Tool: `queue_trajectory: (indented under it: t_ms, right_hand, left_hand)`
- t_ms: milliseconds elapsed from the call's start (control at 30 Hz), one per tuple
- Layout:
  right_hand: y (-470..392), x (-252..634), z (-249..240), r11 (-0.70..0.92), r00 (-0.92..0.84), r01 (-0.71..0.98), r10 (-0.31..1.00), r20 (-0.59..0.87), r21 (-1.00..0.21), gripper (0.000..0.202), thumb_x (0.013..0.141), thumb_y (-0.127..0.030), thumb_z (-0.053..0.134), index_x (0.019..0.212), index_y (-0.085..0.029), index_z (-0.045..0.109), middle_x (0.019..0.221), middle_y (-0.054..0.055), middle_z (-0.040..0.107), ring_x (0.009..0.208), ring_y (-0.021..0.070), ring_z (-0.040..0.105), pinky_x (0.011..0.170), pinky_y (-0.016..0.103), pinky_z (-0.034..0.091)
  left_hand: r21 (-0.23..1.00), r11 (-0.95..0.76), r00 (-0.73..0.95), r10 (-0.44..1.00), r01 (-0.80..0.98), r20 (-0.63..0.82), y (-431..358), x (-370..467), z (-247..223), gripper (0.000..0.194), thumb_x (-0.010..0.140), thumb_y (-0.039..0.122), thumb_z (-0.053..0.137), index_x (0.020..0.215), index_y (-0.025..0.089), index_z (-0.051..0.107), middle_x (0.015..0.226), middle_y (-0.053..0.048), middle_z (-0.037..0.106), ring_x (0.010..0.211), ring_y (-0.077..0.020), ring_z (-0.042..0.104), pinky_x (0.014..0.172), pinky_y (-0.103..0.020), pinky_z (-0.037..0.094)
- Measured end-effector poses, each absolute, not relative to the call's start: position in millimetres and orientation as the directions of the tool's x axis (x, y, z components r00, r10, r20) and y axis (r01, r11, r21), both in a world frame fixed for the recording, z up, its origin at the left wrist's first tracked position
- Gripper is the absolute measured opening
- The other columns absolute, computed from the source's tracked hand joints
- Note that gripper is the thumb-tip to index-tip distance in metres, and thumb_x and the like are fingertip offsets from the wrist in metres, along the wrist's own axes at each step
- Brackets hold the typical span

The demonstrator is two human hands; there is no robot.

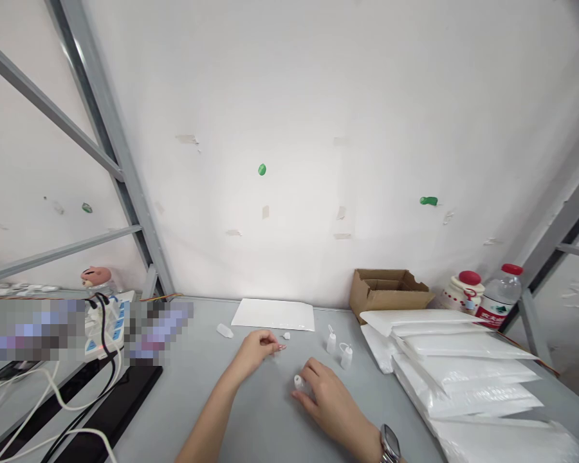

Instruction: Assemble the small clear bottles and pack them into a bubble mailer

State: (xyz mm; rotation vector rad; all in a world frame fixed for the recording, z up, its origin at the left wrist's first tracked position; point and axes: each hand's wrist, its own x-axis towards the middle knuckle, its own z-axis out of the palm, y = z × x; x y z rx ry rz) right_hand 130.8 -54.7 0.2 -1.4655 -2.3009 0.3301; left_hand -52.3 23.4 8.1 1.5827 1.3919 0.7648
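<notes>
The right hand (324,387), low and just right of the centre of the frame, has a small translucent bottle (299,382) pinched between thumb and fingers, its open mouth tipped up toward the camera. The left hand (260,345), a little higher and left of it, has thumb and fingertips drawn close together; whether something tiny is caught between them cannot be told. Just beyond those fingertips a small white cap (286,335) lies on the grey table (265,424).

Right of centre, two capped bottles (346,355) stand upright near each other, each with a loop at the top. Another little bottle (224,330) lies on its side left of the left hand. Behind the hands, at the lower middle of the frame, a white sheet (273,315) lies flat near the wall (289,96).

At the lower right, white packets (463,366) are piled in front of an open cardboard box (390,300), with a red-capped drink bottle (502,296) behind them. Cables run over a power strip (120,321) at the lower left. The right wrist wears a watch (390,442).
</notes>
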Motion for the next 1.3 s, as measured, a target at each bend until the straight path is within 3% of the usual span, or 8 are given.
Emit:
queue_trajectory:
  t_ms: [133,367,533,867,1067,1300]
  right_hand:
    - [-51.4,132.7,1.1,0.293,-0.247,0.790,0.956,0.158,-0.539,0.017,0.089,-0.029,0.043,0.086,-0.017,0.055,0.079,0.004,0.063,0.065,0.0173,0.057,0.058,0.025,0.038]
    - [-45.2,137.8,-6.5,0.246,-0.148,0.654,0.969,0.197,-0.715,0.021,0.086,-0.026,0.046,0.101,-0.016,0.057,0.091,0.007,0.064,0.076,0.0187,0.057,0.068,0.026,0.041]
    - [-43.3,136.4,-7.0,0.195,-0.121,0.603,0.981,0.153,-0.773,0.025,0.084,-0.030,0.049,0.101,-0.016,0.060,0.087,0.006,0.064,0.072,0.0185,0.056,0.066,0.027,0.041]
    - [-43.9,136.6,-10.0,0.238,-0.135,0.572,0.971,0.196,-0.785,0.023,0.083,-0.032,0.049,0.096,-0.018,0.062,0.086,0.005,0.064,0.072,0.0182,0.056,0.067,0.028,0.042]
    - [-42.8,137.0,-9.9,0.221,-0.097,0.618,0.974,0.206,-0.754,0.023,0.082,-0.034,0.051,0.092,-0.018,0.064,0.076,0.004,0.062,0.063,0.0160,0.052,0.060,0.027,0.041]
    - [-41.9,137.3,-9.7,0.212,-0.027,0.657,0.966,0.258,-0.724,0.016,0.080,-0.029,0.054,0.082,-0.017,0.064,0.073,0.003,0.057,0.062,0.0164,0.052,0.060,0.028,0.043]
  left_hand:
    - [0.992,0.013,0.271,0.962,0.123,-0.047,20.9,-42.3,11.4,0.034,0.059,0.049,0.066,0.065,0.016,0.059,0.064,-0.002,0.065,0.061,-0.0146,0.055,0.062,-0.026,0.038]
    - [0.993,0.117,0.307,0.946,-0.022,-0.105,14.7,-35.9,11.8,0.033,0.064,0.047,0.066,0.073,0.016,0.067,0.078,-0.005,0.068,0.067,-0.0140,0.055,0.060,-0.024,0.033]
    - [0.988,0.155,0.323,0.936,-0.029,-0.137,8.3,-25.1,11.7,0.032,0.060,0.045,0.070,0.073,0.016,0.070,0.072,-0.003,0.065,0.068,-0.0134,0.052,0.059,-0.023,0.032]
    - [0.985,0.168,0.334,0.931,-0.036,-0.146,3.5,-14.7,5.9,0.034,0.059,0.045,0.071,0.074,0.015,0.067,0.067,-0.001,0.062,0.060,-0.0110,0.048,0.060,-0.023,0.035]
    - [0.995,0.092,0.312,0.947,-0.035,-0.076,0.4,-10.2,10.7,0.036,0.062,0.051,0.067,0.067,0.015,0.066,0.071,-0.003,0.065,0.075,-0.0173,0.056,0.075,-0.028,0.040]
    - [0.999,0.043,0.282,0.958,0.010,-0.044,1.1,-9.1,10.1,0.037,0.055,0.047,0.072,0.073,0.014,0.069,0.079,-0.007,0.069,0.083,-0.0225,0.059,0.078,-0.031,0.043]
